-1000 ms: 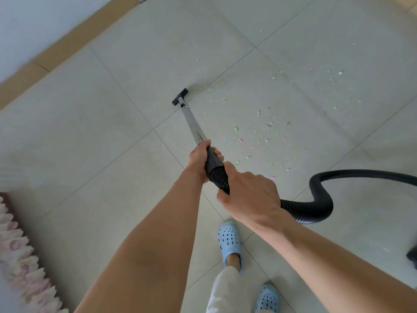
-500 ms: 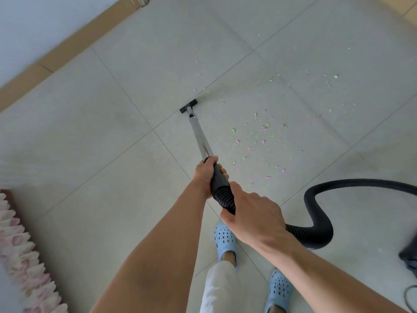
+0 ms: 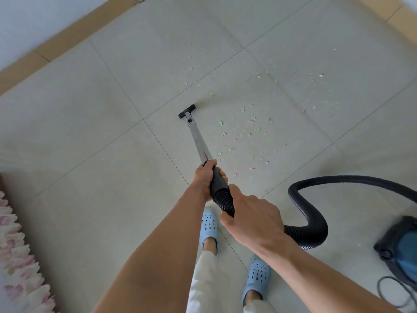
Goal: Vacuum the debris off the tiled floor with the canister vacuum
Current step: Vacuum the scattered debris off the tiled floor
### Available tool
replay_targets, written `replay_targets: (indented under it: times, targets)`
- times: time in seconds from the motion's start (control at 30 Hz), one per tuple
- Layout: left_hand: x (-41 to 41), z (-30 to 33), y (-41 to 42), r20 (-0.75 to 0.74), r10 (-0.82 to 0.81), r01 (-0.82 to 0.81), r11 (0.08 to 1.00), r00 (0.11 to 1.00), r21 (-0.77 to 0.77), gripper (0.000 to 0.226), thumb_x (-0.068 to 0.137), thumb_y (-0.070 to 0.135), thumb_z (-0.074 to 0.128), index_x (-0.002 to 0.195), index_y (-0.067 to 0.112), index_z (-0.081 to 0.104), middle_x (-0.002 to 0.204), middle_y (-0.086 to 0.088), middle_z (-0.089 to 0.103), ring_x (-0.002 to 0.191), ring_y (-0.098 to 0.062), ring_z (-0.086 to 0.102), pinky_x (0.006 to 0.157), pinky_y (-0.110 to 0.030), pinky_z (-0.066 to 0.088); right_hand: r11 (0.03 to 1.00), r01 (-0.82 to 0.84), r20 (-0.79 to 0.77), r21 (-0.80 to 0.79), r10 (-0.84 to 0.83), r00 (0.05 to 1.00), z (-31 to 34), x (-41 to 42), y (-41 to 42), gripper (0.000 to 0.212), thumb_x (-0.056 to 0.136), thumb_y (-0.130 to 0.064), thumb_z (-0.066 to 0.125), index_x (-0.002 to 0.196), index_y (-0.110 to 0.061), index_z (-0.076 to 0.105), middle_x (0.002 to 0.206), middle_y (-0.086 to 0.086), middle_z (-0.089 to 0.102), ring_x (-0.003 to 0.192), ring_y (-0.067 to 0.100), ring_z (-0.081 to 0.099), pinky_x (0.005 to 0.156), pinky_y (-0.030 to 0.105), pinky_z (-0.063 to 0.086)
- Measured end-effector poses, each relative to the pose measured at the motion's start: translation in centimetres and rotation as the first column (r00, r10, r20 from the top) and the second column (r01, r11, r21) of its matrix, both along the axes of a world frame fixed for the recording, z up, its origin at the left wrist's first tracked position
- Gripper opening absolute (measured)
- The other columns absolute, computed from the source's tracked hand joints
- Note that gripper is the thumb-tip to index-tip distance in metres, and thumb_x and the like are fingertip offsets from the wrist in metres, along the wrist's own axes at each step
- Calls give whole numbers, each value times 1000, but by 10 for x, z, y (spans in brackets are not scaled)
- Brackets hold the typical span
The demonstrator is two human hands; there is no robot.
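My left hand [image 3: 204, 178] grips the black handle where the silver wand [image 3: 198, 141] begins. My right hand [image 3: 252, 220] holds the ribbed black hose [image 3: 309, 224] just behind it. The small black nozzle [image 3: 187, 111] rests on the pale tiled floor [image 3: 90, 123], left of the scattered green and pink paper debris [image 3: 243, 134]. The hose loops right to the blue canister vacuum [image 3: 401, 247] at the right edge.
A tan skirting [image 3: 67, 39] and white wall run along the upper left. A fluffy pink and white rug [image 3: 20, 263] lies at the lower left. My feet in light blue clogs [image 3: 209, 224] stand below the hands. A grey cord [image 3: 392, 290] coils beside the canister.
The nozzle has been drawn back toward me across the tile, away from the grout line. The view has shifted, and the blue canister has come into sight at the right.
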State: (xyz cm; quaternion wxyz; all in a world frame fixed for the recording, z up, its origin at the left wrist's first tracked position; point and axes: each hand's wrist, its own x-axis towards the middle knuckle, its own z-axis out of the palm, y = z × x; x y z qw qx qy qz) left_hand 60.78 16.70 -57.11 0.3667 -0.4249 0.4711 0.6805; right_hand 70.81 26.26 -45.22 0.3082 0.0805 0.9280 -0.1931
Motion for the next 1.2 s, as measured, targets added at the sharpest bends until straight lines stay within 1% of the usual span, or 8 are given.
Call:
replay_targets:
  times: [0.2,0.33,0.43,0.63,0.8,0.93,1.03,1.2]
  targets:
    - [20,-1,22,-13,-26,26,1000,1000,-15,13,95,15,55,94,5,46,57,-8,51,41,-19,49,43,-22,47,1000,10,12,-6,-10,1000,-1,20,21,42,100,-40,46,135,-20,39,89,-1,54,76,26,53,67,33,40]
    - [27,-6,27,-12,-61,60,996,998,-62,16,95,15,56,103,5,47,61,-8,50,45,-19,49,43,-23,47,990,90,97,-109,-80,992,-8,28,28,30,96,-38,50,120,-21,45,86,-3,57,78,24,57,67,32,42]
    - [33,-9,26,-25,-76,73,993,997,-92,16,95,14,55,105,5,46,65,-9,50,47,-19,49,43,-24,48,980,119,124,-158,-100,987,-13,34,30,27,95,-37,51,115,-20,47,87,-2,58,80,25,58,67,33,41]
    - [39,-10,35,-17,-4,4,1000,1000,-20,17,95,17,55,88,5,46,56,-8,50,38,-19,48,40,-21,45,999,-8,-3,-50,8,1000,-9,39,39,30,98,-36,48,122,-18,43,90,0,56,76,26,56,66,33,39]
    - [38,-5,48,-28,14,-14,1000,1000,14,16,96,16,54,88,6,45,57,-7,49,40,-19,48,41,-21,46,1000,-25,4,8,25,1000,0,37,48,32,98,-36,49,124,-19,42,89,0,56,74,26,55,65,33,40]
    - [37,4,50,-15,-21,21,1000,1000,3,15,96,15,55,90,5,46,53,-8,51,36,-19,50,41,-22,46,998,39,117,-51,-33,993,8,30,49,37,93,-34,53,123,-16,43,89,0,59,77,27,59,64,33,40]
    - [32,15,53,-11,-60,60,998,998,-22,20,98,15,53,82,5,46,48,-7,51,33,-17,49,39,-20,46,984,108,215,-143,-76,974,10,17,53,41,89,-35,57,121,-16,40,86,0,63,65,22,62,60,30,41]
    - [22,22,58,-12,-95,95,995,995,-33,25,99,17,51,79,5,46,63,-9,48,31,-17,49,37,-19,44,985,90,157,-146,-67,985,9,6,61,34,94,-43,55,110,-15,42,79,-3,56,54,12,52,52,27,34]
